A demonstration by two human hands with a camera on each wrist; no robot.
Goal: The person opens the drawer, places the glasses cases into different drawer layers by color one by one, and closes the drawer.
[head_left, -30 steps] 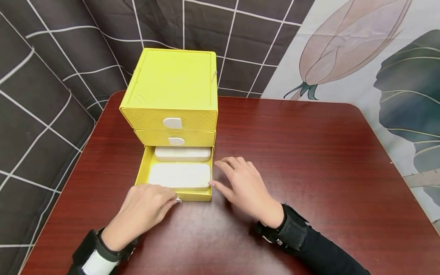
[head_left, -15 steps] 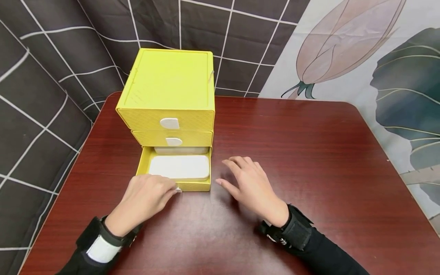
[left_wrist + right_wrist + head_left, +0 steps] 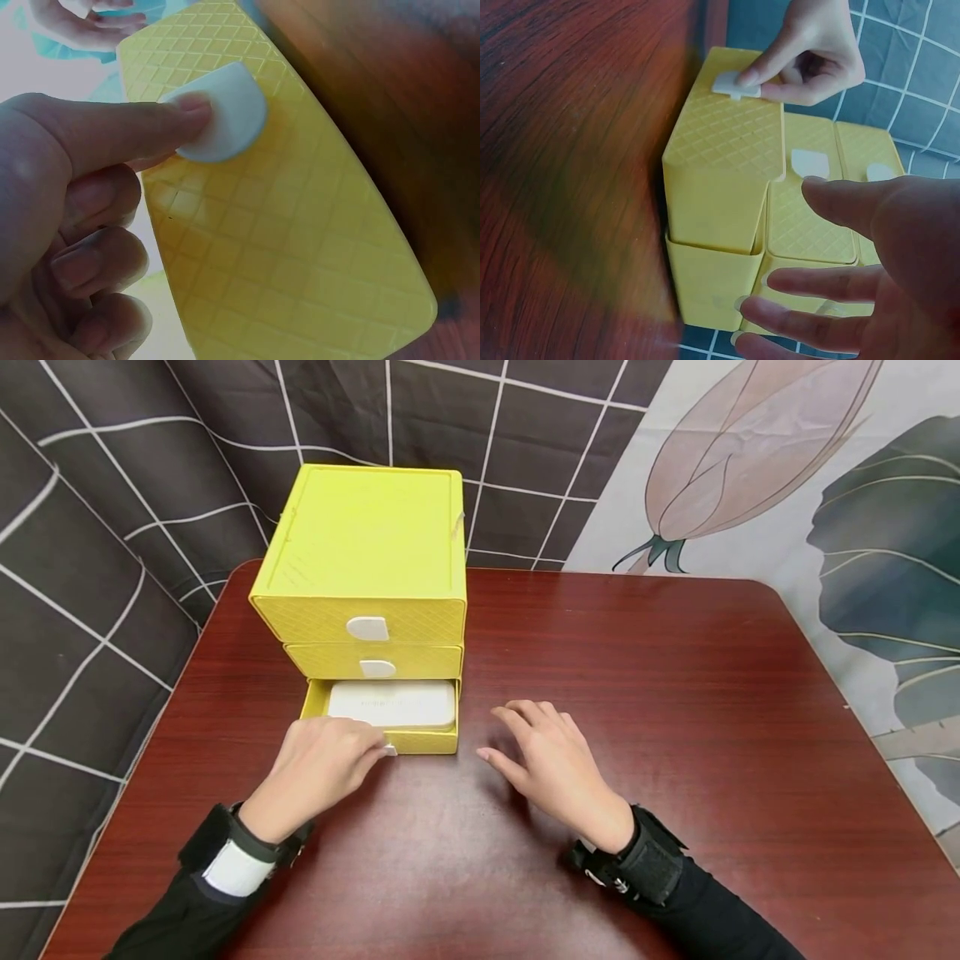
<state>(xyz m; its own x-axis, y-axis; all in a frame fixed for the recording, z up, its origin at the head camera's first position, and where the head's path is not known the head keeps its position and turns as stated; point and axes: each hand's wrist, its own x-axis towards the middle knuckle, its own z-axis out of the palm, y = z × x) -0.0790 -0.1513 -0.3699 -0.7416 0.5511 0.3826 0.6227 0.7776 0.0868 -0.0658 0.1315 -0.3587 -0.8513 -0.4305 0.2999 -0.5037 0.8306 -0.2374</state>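
A yellow chest of drawers (image 3: 375, 539) stands on the table, its bottom drawer (image 3: 426, 742) pulled partway out. My left hand (image 3: 318, 768) pinches the white handle tab (image 3: 238, 112) on that drawer's front, the thumb lying on the tab's face in the left wrist view. Inside the drawer lies a white rounded box (image 3: 393, 703) with faint lettering; part of it is behind the left hand. My right hand (image 3: 558, 768) hovers to the right of the drawer, fingers spread and relaxed, holding nothing and apart from the drawer.
Two closed upper drawers carry a white tab each, the top tab (image 3: 367, 628) and the middle tab (image 3: 377, 668). The dark red tabletop (image 3: 675, 693) spreads to the right. Behind hang a grey gridded cloth (image 3: 442, 418) and a floral cloth (image 3: 750, 460).
My left hand has pushed the bottom drawer inward; a rear white box has gone out of sight under the chest. My right hand has drifted slightly right, away from the drawer.
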